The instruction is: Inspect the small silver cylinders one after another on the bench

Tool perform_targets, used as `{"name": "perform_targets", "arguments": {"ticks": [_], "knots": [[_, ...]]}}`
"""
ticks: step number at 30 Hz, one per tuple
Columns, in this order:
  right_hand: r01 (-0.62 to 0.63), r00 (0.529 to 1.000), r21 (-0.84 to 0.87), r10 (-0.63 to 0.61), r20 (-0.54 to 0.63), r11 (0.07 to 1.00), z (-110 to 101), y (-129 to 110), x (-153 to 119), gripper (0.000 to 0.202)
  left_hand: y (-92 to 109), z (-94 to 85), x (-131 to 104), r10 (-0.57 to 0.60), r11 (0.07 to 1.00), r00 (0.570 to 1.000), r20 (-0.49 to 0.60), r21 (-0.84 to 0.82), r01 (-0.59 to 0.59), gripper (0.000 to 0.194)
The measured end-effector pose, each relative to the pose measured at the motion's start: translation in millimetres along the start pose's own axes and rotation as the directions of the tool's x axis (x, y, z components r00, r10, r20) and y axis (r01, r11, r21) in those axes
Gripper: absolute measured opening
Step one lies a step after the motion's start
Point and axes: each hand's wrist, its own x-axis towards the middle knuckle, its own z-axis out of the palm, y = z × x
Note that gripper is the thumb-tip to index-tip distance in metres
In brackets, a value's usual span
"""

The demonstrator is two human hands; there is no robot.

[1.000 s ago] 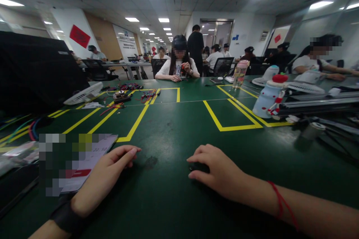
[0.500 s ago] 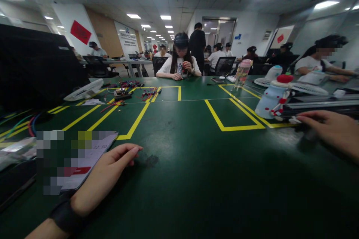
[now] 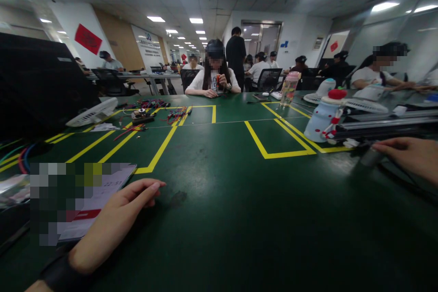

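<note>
My left hand (image 3: 133, 205) rests on the green table with its thumb against the curled fingers. Nothing shows in its grip. A phone (image 3: 111, 194) with a lit screen lies beside that hand, partly covered by my forearm. At the right edge, my right hand (image 3: 412, 155) pinches a small grey cylinder (image 3: 371, 157) between thumb and fingertips, just above the table. Its exact kind is blurred. A black cable (image 3: 400, 178) runs below this hand, and a small white connector (image 3: 351, 143) lies to its left.
A light blue bottle (image 3: 320, 121) with a red top stands by metal rails (image 3: 386, 123) at the right. Farther back is a clear pink-lidded bottle (image 3: 290, 89). Bundled wires (image 3: 178, 115) and a white fan (image 3: 92, 113) lie left. A person (image 3: 214, 73) sits opposite.
The view has turned slightly right. My right hand has come away from the white connector, and the grey cylinder now shows at its fingertips. My left hand keeps its pose.
</note>
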Motion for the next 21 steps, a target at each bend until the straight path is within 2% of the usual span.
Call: {"name": "perform_targets", "arguments": {"ticks": [5,9,14,15,17,19,21], "knots": [[-0.039,0.999,0.114,0.041,-0.015,0.993,-1.5,-2.3,-7.5,0.046,0.0,-0.3,1.0,0.01,1.0,1.0,0.007,0.003,-0.01,0.037],[-0.153,0.987,0.221,0.159,-0.009,0.963,-5.5,-4.7,-15.3,0.048,1.0,-0.6,1.0,-0.001,1.0,1.0,0.015,0.015,0.0,0.037],[-0.103,0.994,0.171,0.107,-0.016,0.98,-4.2,-4.0,-9.5,0.044,0.9,-0.5,0.1,0.007,1.0,1.0,0.013,0.025,-0.007,0.037],[-0.114,0.993,0.209,0.118,-0.007,0.971,-4.3,-5.4,-9.5,0.042,0.8,-0.3,0.1,0.01,1.0,1.0,0.011,0.024,-0.01,0.037],[-0.183,0.983,0.374,0.173,0.061,0.909,-5.6,-10.4,-13.5,0.034,0.6,-0.1,0.5,0.013,1.0,1.0,0.007,0.027,-0.013,0.037],[-0.256,0.966,0.539,0.199,0.162,0.802,-7.7,-17.1,-21.5,0.027,0.3,-0.2,1.2,0.012,1.0,1.0,0.011,0.028,-0.012,0.037],[-0.292,0.956,0.618,0.204,0.21,0.73,-9.7,-23.8,-30.4,0.03,-0.2,-0.5,1.8,0.017,1.0,1.0,0.02,0.026,-0.017,0.037]]}}
